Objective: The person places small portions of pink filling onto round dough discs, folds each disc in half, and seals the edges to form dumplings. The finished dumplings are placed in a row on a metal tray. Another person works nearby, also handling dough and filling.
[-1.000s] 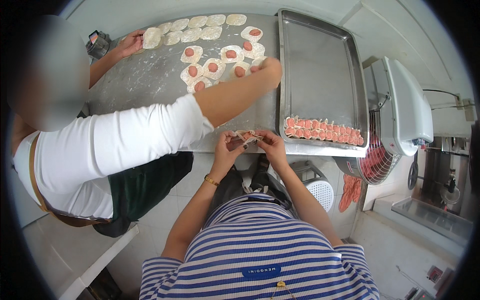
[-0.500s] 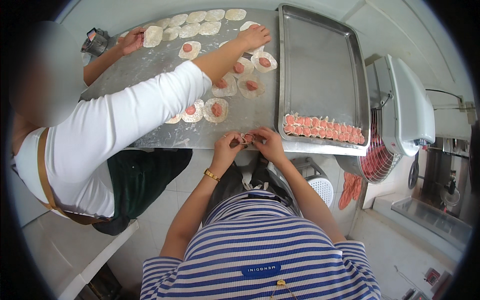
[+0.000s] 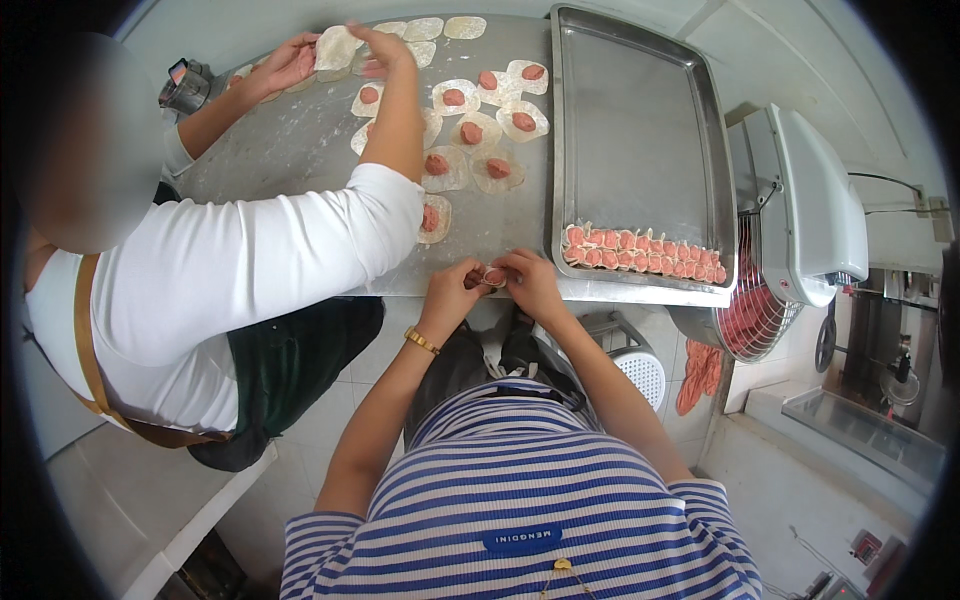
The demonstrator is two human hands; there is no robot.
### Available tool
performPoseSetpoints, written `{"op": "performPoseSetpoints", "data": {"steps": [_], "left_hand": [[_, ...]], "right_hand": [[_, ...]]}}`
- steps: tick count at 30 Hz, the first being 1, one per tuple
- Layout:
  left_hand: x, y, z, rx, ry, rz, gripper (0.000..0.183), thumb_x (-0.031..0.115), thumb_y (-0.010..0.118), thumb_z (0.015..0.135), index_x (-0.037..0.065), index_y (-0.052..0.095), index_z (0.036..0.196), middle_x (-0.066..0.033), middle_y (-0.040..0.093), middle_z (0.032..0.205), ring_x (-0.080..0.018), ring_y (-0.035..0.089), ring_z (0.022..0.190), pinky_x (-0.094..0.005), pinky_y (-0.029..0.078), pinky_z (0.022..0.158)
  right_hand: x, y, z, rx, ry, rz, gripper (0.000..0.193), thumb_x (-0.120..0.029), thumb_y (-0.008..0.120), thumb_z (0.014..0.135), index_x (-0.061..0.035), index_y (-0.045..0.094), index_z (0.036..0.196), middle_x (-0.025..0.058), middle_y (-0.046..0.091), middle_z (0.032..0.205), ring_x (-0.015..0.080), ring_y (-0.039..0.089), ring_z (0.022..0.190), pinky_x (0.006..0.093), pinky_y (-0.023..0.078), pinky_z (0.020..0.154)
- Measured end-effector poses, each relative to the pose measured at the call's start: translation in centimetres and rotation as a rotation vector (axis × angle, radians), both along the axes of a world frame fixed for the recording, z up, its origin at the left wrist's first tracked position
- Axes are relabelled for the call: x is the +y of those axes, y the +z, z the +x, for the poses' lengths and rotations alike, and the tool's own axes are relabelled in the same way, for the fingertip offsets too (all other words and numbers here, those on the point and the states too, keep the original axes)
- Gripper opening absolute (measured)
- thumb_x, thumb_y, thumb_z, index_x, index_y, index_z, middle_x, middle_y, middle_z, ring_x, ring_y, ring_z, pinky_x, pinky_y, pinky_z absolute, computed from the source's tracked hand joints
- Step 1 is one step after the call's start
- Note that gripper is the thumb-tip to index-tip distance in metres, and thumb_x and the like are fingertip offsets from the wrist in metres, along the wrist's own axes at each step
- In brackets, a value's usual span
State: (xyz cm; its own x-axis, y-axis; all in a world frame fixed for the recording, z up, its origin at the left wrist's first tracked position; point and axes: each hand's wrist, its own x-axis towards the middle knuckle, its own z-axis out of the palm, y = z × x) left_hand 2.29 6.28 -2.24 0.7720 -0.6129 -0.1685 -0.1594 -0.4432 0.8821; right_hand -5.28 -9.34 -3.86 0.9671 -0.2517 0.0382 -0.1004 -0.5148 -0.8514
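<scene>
Both of my hands meet at the table's front edge around one small dumpling with pink filling showing at its top. The fingers of my left hand pinch its left side; those of my right hand close on its right side. Past my hands lie several flat wrappers, each with a lump of pink filling; one wrapper is among the nearest. To the right, two rows of open-topped dumplings stand along the near end of a large metal tray.
At the left a person in a white sleeve reaches across the steel table, a wrapper in one hand. Plain wrappers lie along the far edge. A mixer with a wire guard and a stool are on the right.
The co-worker's arm has drawn back left from the wrappers beside the tray, leaving more filled wrappers in sight. My hands stay in place, fingers shifting slightly around the dumpling.
</scene>
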Motion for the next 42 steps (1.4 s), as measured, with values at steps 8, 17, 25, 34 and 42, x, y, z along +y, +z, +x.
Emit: {"op": "performPoseSetpoints", "data": {"steps": [8,17,25,34,42], "left_hand": [[0.1,0.2,0.1,-0.054,-0.013,0.047,0.023,0.011,0.077,0.071,0.003,0.06,0.085,-0.01,0.067,0.072,-0.0221,0.067,0.067,-0.0318,0.052,0.062],[0.4,0.3,0.0,-0.069,-0.023,-0.001,0.022,0.006,0.074,0.072,0.002,0.06,0.089,-0.0127,0.068,0.078,-0.0241,0.068,0.07,-0.0318,0.052,0.064],[0.7,-0.1,-0.5,-0.03,-0.03,-0.057,0.023,0.003,0.072,0.075,0.001,0.061,0.095,-0.0125,0.069,0.082,-0.0222,0.07,0.076,-0.031,0.054,0.067],[0.0,-0.1,-0.4,-0.056,-0.094,0.037,0.022,0.001,0.071,0.076,0.001,0.06,0.095,-0.0125,0.069,0.083,-0.0217,0.07,0.076,-0.0304,0.054,0.067],[-0.3,-0.4,-0.3,-0.085,-0.044,-0.056,0.024,-0.002,0.07,0.075,0.0,0.059,0.096,-0.0123,0.069,0.083,-0.0216,0.07,0.078,-0.0292,0.054,0.069]], "right_hand": [[0.8,0.9,-0.1,-0.004,-0.075,0.056,0.026,0.009,0.057,0.068,-0.002,0.067,0.089,0.0122,0.062,0.085,0.03,0.062,0.075,0.0328,0.049,0.067],[1.4,0.8,0.7,-0.126,-0.084,0.018,0.026,0.009,0.058,0.065,-0.0019,0.065,0.087,0.0132,0.063,0.083,0.0322,0.062,0.079,0.0358,0.05,0.069],[1.1,1.5,-0.2,-0.132,-0.034,-0.113,0.028,0.01,0.057,0.066,-0.0027,0.064,0.09,0.015,0.062,0.089,0.0363,0.06,0.084,0.0412,0.048,0.071],[1.1,1.7,-0.6,-0.05,-0.059,-0.077,0.033,0.009,0.057,0.065,-0.0037,0.064,0.095,0.0155,0.06,0.093,0.0378,0.059,0.088,0.0431,0.048,0.074],[1.4,1.1,-0.9,0.003,-0.103,-0.068,0.033,0.007,0.056,0.069,-0.004,0.064,0.099,0.0166,0.059,0.091,0.0386,0.059,0.088,0.0432,0.048,0.074]]}}
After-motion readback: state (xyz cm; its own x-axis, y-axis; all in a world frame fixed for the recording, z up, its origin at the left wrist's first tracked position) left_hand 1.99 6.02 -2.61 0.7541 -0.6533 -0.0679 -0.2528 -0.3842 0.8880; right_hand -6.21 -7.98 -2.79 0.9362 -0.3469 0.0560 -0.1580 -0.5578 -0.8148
